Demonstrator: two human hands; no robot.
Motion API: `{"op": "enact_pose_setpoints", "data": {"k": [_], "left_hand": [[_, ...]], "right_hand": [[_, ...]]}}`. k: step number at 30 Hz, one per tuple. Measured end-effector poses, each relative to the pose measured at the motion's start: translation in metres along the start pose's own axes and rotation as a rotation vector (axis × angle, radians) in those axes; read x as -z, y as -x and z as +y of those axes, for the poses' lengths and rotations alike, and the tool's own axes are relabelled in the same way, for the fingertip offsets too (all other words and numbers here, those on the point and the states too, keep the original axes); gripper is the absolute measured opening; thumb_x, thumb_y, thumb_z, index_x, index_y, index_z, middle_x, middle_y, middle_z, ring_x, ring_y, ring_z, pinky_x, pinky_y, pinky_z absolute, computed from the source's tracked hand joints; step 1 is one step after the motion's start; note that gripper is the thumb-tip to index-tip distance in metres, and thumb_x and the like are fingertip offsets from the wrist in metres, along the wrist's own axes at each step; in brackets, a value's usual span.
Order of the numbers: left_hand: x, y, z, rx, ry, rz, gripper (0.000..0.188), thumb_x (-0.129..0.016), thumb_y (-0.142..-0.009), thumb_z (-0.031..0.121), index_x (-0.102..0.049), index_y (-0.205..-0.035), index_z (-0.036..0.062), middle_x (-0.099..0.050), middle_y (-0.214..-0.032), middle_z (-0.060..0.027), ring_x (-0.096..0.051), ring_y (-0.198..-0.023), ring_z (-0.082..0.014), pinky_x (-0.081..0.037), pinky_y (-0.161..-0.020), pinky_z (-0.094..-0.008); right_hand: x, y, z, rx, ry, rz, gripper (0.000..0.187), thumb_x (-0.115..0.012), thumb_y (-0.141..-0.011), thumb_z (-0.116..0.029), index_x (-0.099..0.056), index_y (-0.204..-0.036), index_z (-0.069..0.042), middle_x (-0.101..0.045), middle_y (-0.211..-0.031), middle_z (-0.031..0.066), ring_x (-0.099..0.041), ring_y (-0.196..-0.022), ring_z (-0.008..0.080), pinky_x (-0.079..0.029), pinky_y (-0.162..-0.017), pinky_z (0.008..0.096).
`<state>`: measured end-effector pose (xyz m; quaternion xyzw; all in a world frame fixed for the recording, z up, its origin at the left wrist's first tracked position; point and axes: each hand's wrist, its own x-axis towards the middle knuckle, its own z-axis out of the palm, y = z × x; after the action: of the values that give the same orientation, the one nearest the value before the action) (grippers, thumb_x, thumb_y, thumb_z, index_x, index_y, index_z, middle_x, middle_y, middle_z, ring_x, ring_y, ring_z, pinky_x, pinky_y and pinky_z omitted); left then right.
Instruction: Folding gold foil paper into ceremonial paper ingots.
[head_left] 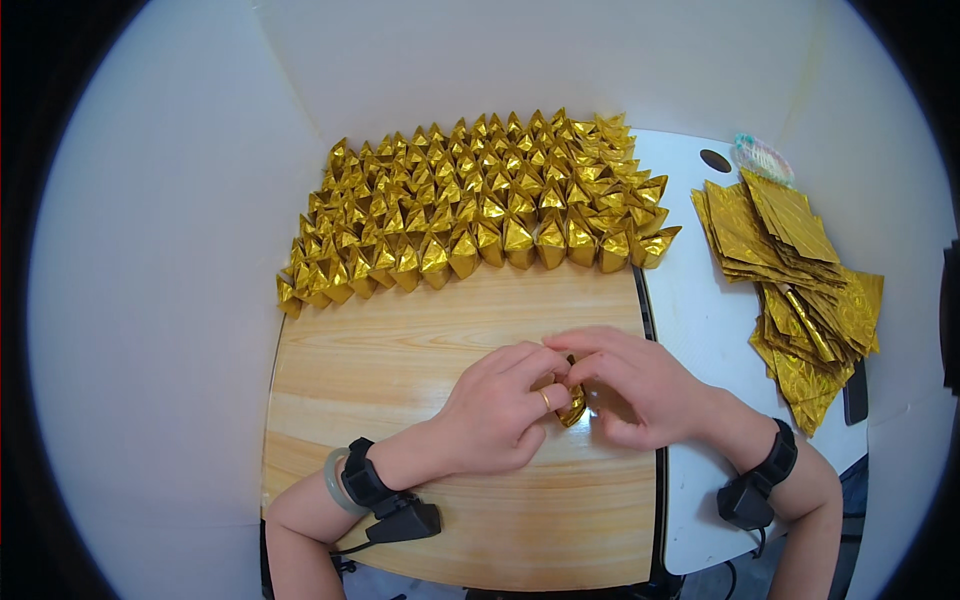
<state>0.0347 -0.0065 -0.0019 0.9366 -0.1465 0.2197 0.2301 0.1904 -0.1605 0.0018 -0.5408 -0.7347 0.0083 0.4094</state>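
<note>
Gold foil [572, 412] is held in curled fingers of the left hand [497, 408] near the worktop's [400, 335] right edge; the grip of the right hand [645, 385], arched beside it, cannot be told. Folds could be torn by uneven pressing.

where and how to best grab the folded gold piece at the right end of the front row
Probably pinch the folded gold piece by its pointed right tip, coming from the right: the tip juts out over the white table, while neighbouring gold pieces crowd its left and back. Lightly, since the foil looks thin.
</note>
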Motion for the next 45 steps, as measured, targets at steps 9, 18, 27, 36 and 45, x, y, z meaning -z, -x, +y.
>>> {"op": "enact_pose_setpoints", "data": {"k": [9,18,27,36,45], "left_hand": [[0.009,-0.004,-0.003,0.025,0.014,0.019,0.018,-0.073,-0.070,0.017,-0.061,-0.082,0.0087,-0.056,-0.105,-0.0096,-0.055,-0.094,-0.0292,-0.047,-0.078,-0.0401],[0.012,-0.005,-0.019,-0.089,0.045,-0.029,0.016,-0.078,-0.067,0.016,-0.069,-0.080,0.0118,-0.063,-0.092,-0.0035,-0.059,-0.084,-0.0242,-0.049,-0.070,-0.0336],[0.011,-0.005,-0.020,-0.091,0.036,-0.055,0.017,-0.073,-0.072,0.018,-0.058,-0.075,0.0110,-0.058,-0.093,-0.0018,-0.057,-0.086,-0.0230,-0.048,-0.068,-0.0338],[0.015,-0.006,-0.019,-0.101,-0.042,-0.017,0.019,-0.075,-0.070,0.022,-0.059,-0.075,0.0117,-0.055,-0.096,-0.0050,-0.055,-0.091,-0.0271,-0.047,-0.074,-0.0378],[0.017,-0.004,-0.018,-0.069,0.027,-0.047,0.018,-0.075,-0.071,0.024,-0.062,-0.075,0.0114,-0.054,-0.096,-0.0051,-0.053,-0.092,-0.0273,-0.046,-0.075,-0.0373]], "right_hand": [[0.012,0.006,-0.002,-0.055,0.178,-0.221,0.032,-0.064,-0.066,-0.014,-0.055,-0.096,-0.008,-0.052,-0.093,0.0094,-0.056,-0.083,0.0268,-0.049,-0.065,0.0356],[0.006,0.005,0.002,0.053,0.154,-0.103,0.024,-0.075,-0.069,-0.024,-0.062,-0.086,-0.011,-0.058,-0.103,0.0039,-0.057,-0.092,0.0248,-0.050,-0.071,0.0337],[0.003,0.004,0.006,0.054,0.139,-0.085,0.018,-0.075,-0.070,-0.017,-0.061,-0.081,-0.011,-0.058,-0.102,0.0033,-0.057,-0.094,0.0240,-0.050,-0.073,0.0335],[0.005,0.001,0.003,0.068,0.192,-0.074,0.022,-0.073,-0.073,-0.025,-0.060,-0.084,-0.010,-0.055,-0.111,0.0072,-0.055,-0.101,0.0285,-0.049,-0.081,0.0376],[0.003,0.004,0.002,0.043,0.233,-0.054,0.018,-0.070,-0.076,-0.022,-0.059,-0.081,-0.009,-0.059,-0.097,0.0062,-0.057,-0.091,0.0255,-0.050,-0.073,0.0353]]}}
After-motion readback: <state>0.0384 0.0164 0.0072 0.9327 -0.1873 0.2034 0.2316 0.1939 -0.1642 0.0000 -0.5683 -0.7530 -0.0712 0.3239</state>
